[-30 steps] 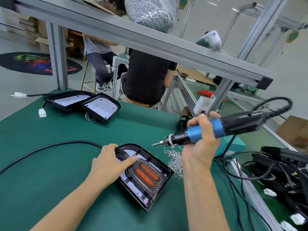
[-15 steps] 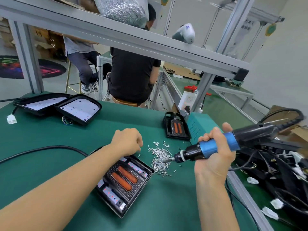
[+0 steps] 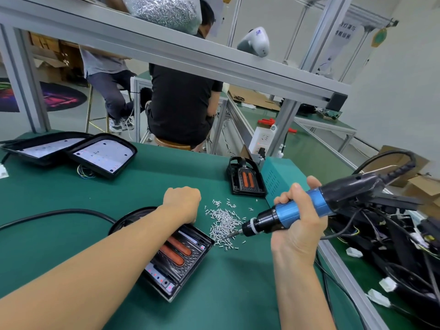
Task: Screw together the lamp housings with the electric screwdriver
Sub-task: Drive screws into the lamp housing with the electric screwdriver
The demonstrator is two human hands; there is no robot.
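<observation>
Since the earlier frame, my left hand has left the lamp housing and now sits fisted at its far edge, beside the loose screws. Whether those curled fingers pinch a screw is hidden. My right hand wraps the blue grip of the electric screwdriver, and the bit tip has dropped into the near edge of the screw pile. Current step, as I judge it: picking up a screw on the bit. The housing lies flat on the green table, just left of the pile, its red lenses facing up. Next move: carry the bit to a screw hole in the housing, hold the tool upright, and steady the housing with the left hand.
</observation>
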